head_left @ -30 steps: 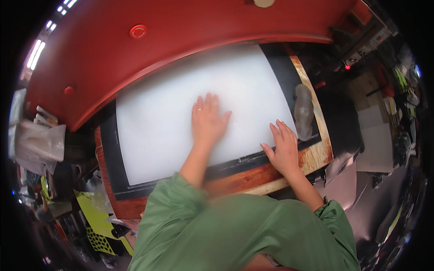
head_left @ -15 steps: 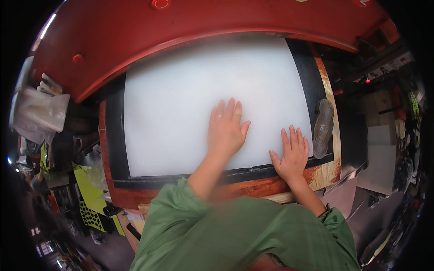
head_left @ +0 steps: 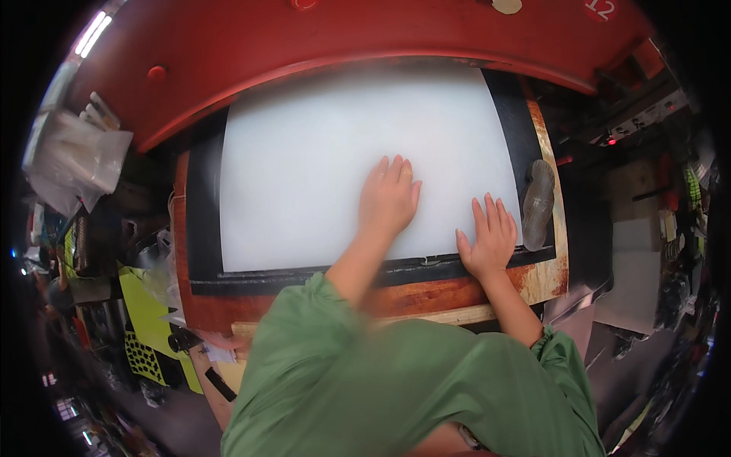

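A large white sheet [head_left: 304, 183] lies flat on a black pad in a rust-stained red frame. My left hand [head_left: 390, 196] rests palm down near the middle of the sheet, its fingers extended and lying close together. At the sheet's near right corner lies my right hand [head_left: 489, 238], flat with the fingers spread and pointing away from me. Neither hand grips anything. Just right of the sheet, on the black pad [head_left: 512, 114], sits a grey, peanut-shaped flat piece [head_left: 539, 206].
Beyond the sheet rises a red machine body [head_left: 365, 34], its lower edge overhanging the pad. A clear plastic bag [head_left: 80, 156] hangs at the left. Bright yellow-green sheets [head_left: 145, 305] lie at the lower left. A control panel [head_left: 651, 114] with a red light stands at the right.
The view has shifted slightly. My left hand has drawn its fingers closer together and sits a little further right on the sheet. My right hand stays at the near right corner.
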A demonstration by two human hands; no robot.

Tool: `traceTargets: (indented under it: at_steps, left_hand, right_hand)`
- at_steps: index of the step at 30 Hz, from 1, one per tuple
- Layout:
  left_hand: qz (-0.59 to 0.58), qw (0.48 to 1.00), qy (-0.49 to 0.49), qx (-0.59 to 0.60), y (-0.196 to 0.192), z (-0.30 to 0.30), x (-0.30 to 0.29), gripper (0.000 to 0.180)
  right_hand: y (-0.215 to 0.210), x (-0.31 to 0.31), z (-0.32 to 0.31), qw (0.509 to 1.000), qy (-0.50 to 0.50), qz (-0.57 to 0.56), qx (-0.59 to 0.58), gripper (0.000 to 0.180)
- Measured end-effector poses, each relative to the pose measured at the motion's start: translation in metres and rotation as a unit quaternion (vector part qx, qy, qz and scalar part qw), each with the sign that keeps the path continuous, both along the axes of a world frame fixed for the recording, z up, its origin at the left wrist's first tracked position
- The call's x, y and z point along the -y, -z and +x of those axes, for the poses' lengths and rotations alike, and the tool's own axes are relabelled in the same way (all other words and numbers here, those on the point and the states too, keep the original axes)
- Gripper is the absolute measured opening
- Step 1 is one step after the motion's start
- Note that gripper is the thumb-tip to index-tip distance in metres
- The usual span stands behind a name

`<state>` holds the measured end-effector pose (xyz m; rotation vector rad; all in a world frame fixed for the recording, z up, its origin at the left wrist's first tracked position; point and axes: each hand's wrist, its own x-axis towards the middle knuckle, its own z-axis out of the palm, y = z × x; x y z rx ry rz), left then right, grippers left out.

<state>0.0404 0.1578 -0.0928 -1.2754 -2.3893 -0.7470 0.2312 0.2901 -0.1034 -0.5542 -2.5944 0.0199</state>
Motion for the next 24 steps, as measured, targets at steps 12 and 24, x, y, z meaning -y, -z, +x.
traceTargets:
  at_steps: [12, 24]
  left_hand:
    - [-0.039, 0.999, 0.027, 0.008, -0.001, 0.016, 0.044, 0.034]
    - [-0.109, 0.980, -0.166, 0.004, 0.003, -0.066, 0.176, 0.051]
  right_hand:
    - [0.004, -0.002, 0.002, 1.000, -0.001, 0.011, -0.007, 0.057]
    - [0.001, -0.001, 0.002, 1.000, 0.010, -0.011, 0.008, 0.059]
